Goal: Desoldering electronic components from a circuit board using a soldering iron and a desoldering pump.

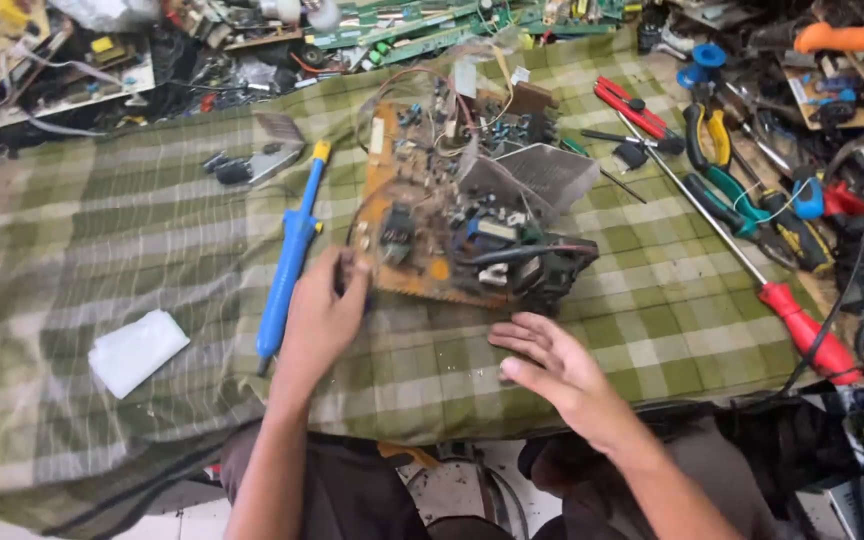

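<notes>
Left hand point(324, 312) of mine is curled at the near-left corner of the circuit board point(457, 215), seemingly pinching something small and dark there; I cannot tell what. Right hand point(550, 362) hovers flat, fingers spread and holding nothing, just in front of the board's near edge. That board lies mid-counter on the green checked cloth point(102, 250). I judge I'm steadying it for repair; next needs the blue desoldering pump point(290, 258) just left of the board.

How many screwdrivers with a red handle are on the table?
1: the long red-handled screwdriver lies at the right edge of the checked cloth, right of the circuit board. More may hide in the tool pile.
</notes>
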